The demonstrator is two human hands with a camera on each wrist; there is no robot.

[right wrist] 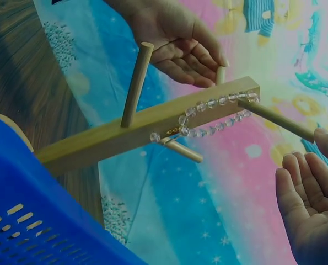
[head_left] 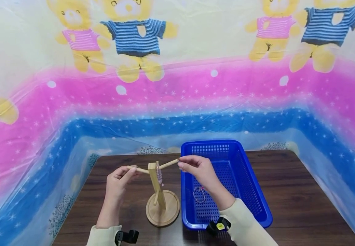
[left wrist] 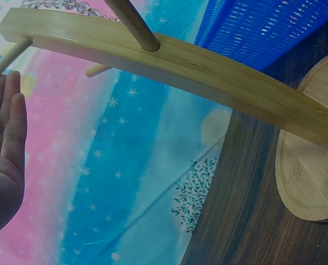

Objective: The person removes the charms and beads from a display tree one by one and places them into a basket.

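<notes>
This looks like a curtained-off spot; whether in a home or elsewhere cannot be told. Cloth (head_left: pixel 192 37) printed with bears (head_left: pixel 137 37) and snowflakes (head_left: pixel 173 93) hangs around a wood-grain table (head_left: pixel 300 191).

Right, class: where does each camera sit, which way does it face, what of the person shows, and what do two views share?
Head: on the head, facing forward and down at the wooden stand and blue basket; left hand, right hand and sleeves show.
Left wrist: on that wrist, facing the stand, its round base and the basket beyond; part of the left hand shows.
Right wrist: on that wrist, facing across the stand and bead string; both hands show.
Shared: head and right wrist each show both hands.
</notes>
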